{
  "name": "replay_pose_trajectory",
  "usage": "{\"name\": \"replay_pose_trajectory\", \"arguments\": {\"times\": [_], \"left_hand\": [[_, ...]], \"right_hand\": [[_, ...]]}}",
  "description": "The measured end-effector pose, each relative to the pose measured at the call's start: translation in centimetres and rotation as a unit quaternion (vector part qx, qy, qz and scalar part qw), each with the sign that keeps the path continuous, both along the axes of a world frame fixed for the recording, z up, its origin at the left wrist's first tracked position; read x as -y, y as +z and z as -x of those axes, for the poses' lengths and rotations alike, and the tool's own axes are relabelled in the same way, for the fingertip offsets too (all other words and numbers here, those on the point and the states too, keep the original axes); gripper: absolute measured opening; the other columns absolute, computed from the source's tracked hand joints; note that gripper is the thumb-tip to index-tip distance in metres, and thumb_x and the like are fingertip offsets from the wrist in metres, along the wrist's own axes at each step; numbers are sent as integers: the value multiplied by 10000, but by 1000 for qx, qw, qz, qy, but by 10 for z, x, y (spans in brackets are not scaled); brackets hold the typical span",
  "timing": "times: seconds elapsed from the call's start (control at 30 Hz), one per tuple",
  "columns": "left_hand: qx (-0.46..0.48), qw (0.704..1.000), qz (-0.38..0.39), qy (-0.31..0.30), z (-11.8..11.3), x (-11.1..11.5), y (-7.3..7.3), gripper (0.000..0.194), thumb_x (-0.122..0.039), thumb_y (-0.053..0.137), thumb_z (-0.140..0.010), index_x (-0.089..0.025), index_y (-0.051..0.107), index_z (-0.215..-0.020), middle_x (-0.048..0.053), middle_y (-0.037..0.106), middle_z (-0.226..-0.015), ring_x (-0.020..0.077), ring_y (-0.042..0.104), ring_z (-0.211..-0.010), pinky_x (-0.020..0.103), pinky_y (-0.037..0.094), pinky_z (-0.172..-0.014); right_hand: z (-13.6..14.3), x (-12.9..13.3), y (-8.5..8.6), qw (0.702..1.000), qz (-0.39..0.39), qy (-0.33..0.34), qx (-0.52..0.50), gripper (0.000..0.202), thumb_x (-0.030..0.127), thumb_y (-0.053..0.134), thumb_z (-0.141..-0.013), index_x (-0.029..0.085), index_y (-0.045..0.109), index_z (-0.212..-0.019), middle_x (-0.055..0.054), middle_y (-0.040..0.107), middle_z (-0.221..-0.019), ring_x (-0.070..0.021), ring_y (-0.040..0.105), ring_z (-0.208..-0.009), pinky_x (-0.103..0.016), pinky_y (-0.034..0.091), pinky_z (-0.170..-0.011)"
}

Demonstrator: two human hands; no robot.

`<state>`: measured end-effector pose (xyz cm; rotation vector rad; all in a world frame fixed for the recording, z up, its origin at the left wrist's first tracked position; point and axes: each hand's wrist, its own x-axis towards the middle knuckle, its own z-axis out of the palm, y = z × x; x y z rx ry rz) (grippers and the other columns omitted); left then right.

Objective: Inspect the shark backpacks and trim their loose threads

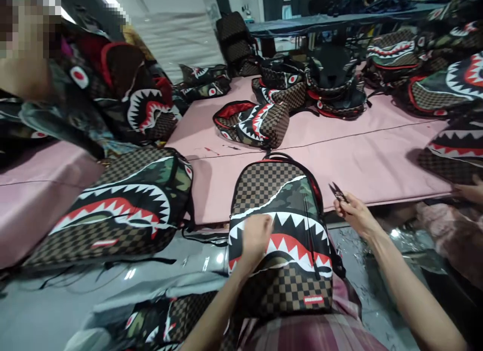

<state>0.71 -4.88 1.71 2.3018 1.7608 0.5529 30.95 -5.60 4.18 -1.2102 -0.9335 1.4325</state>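
Observation:
A brown checkered backpack (pixel 281 285) with a shark-mouth print stands upright in front of me, against the edge of the pink table (pixel 362 164). My left hand (pixel 257 237) is closed over the front of this backpack, on the mouth print; what its fingers hold, if anything, is hidden. To the right of the backpack, my right hand (pixel 352 215) grips small dark thread snips (pixel 337 191), whose blades point up and to the left, apart from the bag.
Another shark backpack (pixel 124 210) leans at the left, and a smaller one (pixel 260 124) lies on the table beyond. More bags are piled at the back and right. A person's hand (pixel 471 190) shows at the right edge; another person is at upper left.

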Motion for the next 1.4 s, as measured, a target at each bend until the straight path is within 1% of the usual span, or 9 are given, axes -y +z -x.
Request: {"name": "replay_pose_trajectory", "arguments": {"times": [0.07, 0.17, 0.27, 0.4, 0.53, 0.7, 0.9, 1.1, 1.4], "left_hand": [[86, 982, -66, 157, 50, -15, 4, 221, -276, 428, -859, -167, 605, -934, 74, 631, -909, 187, 571, -875, 320, 426, -807], [109, 977, -48, 177, 93, -35, 3, 316, -330, 516, -806, -172, 593, -1069, 73, 600, -997, 200, 552, -926, 321, 431, -813], [102, 986, -9, 130, 97, -47, -4, 238, -315, 531, -800, -217, 654, -979, 43, 603, -994, 195, 529, -978, 295, 402, -834], [154, 971, 23, 181, 91, -48, -8, 189, -293, 498, -819, -204, 664, -791, 45, 632, -927, 189, 544, -917, 278, 366, -797], [218, 952, 66, 206, 105, -44, -5, 175, -285, 503, -798, -188, 630, -726, 57, 622, -814, 196, 539, -828, 283, 345, -723], [381, 891, 184, 164, 123, -48, -3, 210, -309, 580, -713, -173, 524, -564, 5, 520, -588, 145, 487, -622, 243, 349, -593], [625, 726, 247, 147, 115, -43, -12, 356, -466, 583, -675, -169, 415, -571, -33, 423, -563, 61, 367, -468, 193, 322, -470], [750, 595, 220, 186, 107, -39, -21, 331, -371, 691, -595, -149, 445, -596, -41, 439, -569, 37, 383, -491, 154, 298, -458], [780, 559, 216, 180, 109, -39, -23, 354, -375, 733, -535, -145, 466, -512, -36, 459, -513, 53, 370, -467, 199, 284, -457]], "right_hand": [[-4, -1, -7, 999, 5, -20, -29, 325, 389, 662, -693, 243, 517, -944, -11, 515, -796, -109, 464, -606, -232, 362, -516], [8, 0, -11, 1000, -1, -5, -17, 321, 407, 635, -720, 242, 523, -971, -27, 523, -827, -111, 449, -589, -241, 353, -492], [37, -2, -7, 999, -4, 40, 3, 359, 435, 623, -728, 229, 503, -996, -37, 553, -832, -105, 436, -558, -243, 345, -489], [83, -10, -6, 994, -19, 106, 26, 380, 444, 586, -764, 216, 479, -1049, -13, 601, -799, -77, 398, -488, -228, 320, -478], [127, -24, -6, 966, -82, 154, 193, 351, 411, 551, -788, 194, 548, -1063, 16, 581, -685, -127, 515, -612, -247, 386, -588], [178, -42, 10, 882, -128, 190, 412, 298, 410, 464, -846, 238, 606, -1043, -1, 659, -799, -163, 583, -684, -284, 408, -674], [222, -53, 25, 765, -266, 158, 565, 253, 358, 465, -881, 213, 627, -1010, -33, 683, -898, -173, 605, -828, -256, 381, -697], [254, -59, 37, 610, -358, 199, 679, 290, 331, 407, -914, 195, 661, -875, -52, 656, -788, -175, 567, -740, -287, 324, -651], [283, -61, 54, 503, -335, 295, 740, 207, 132, 433, -846, 137, 637, -809, -108, 640, -784, -216, 564, -769, -325, 334, -658]]}}
